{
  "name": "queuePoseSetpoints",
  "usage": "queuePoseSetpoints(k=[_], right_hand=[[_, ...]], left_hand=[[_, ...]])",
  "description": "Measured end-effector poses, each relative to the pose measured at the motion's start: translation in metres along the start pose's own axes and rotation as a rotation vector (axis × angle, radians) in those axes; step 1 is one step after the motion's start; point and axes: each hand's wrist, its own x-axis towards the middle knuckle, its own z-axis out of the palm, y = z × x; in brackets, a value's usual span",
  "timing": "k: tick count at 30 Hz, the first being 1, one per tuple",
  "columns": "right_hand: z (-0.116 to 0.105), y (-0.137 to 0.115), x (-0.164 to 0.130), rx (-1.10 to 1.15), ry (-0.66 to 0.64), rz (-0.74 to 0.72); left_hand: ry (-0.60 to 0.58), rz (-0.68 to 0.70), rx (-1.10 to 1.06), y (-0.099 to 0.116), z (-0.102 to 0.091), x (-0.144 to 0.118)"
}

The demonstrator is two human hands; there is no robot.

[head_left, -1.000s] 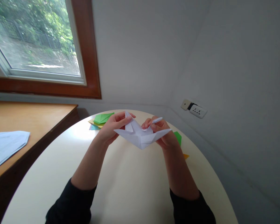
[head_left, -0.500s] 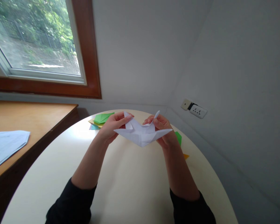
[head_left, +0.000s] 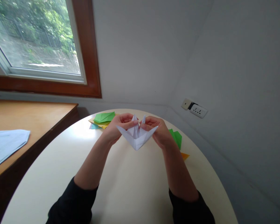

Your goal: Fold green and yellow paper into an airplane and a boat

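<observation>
I hold a folded white paper figure (head_left: 137,137) in the air above a round cream table (head_left: 121,183). Two thin points stand up at its top and a wide point hangs down. My left hand (head_left: 118,129) pinches its left side with thumb and fingers. My right hand (head_left: 160,130) pinches its right side. Both hands are close together at the far middle of the table.
Green, yellow and blue folded papers (head_left: 102,119) lie at the table's far left. A green paper (head_left: 176,138) and an orange corner (head_left: 184,155) lie beside my right hand. A wooden desk (head_left: 25,124) with a white sheet (head_left: 4,146) stands left. A wall socket (head_left: 196,109) is right.
My hands have drawn closer together. The paper's spread side flaps have folded inward, so the figure is narrower, and its two upper points now stand side by side.
</observation>
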Motion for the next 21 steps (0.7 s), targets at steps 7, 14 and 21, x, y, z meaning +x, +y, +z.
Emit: queuePoseSetpoints(k=[7, 14, 21], right_hand=[[0.001, 0.000, -0.001, -0.009, 0.017, -0.014], [0.000, 0.007, 0.004, -0.011, 0.125, -0.034], [-0.006, 0.007, 0.005, 0.088, 0.220, -0.134]], left_hand=[[0.031, -0.005, 0.015, 0.001, 0.003, -0.001], [0.107, -0.010, -0.027, 0.001, 0.007, 0.001], [0.396, 0.058, -0.129, -0.007, -0.002, 0.010]])
